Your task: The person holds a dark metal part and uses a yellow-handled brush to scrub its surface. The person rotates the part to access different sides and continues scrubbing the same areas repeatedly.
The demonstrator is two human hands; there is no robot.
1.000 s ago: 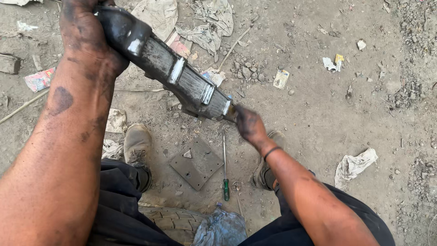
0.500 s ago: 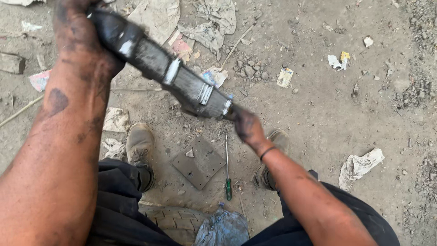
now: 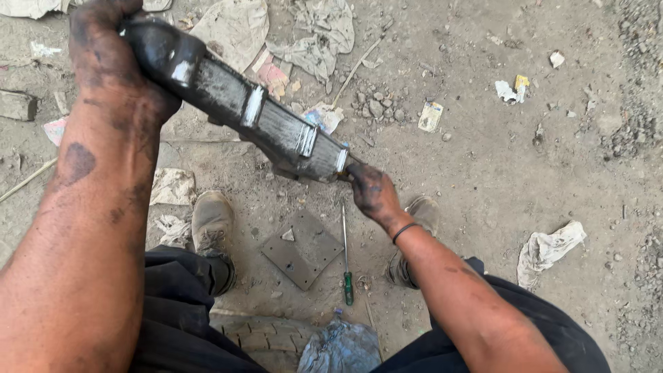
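Greasy dark metal makes up the long part held up over the ground, a heavy bar-like piece with bright worn bands across it. Its long axis runs from about ten o'clock down to four o'clock, rounded thick end high at the upper left, squared end low near the middle of the view.

At the ten o'clock end the left hand wraps closed around the rounded end, fingers curled over the top, carrying the weight. At the four o'clock end the right hand meets the squared face with its fingertips pinched narrow right at the edge; whether it holds a small tool or only the metal cannot be told. The right hand is the nearer one to that lower end face, and its forearm comes in from five o'clock.

Below the part, on the ground, a flat square metal plate lies between the two shoes, with a green-handled screwdriver just beside its three o'clock edge, blade pointing to twelve. A worn tyre and a crumpled plastic bag sit at six o'clock.

Packed dirt strewn with rags, scraps and small stones is the surface all around, with a pale rag at four o'clock, well apart from the hands.
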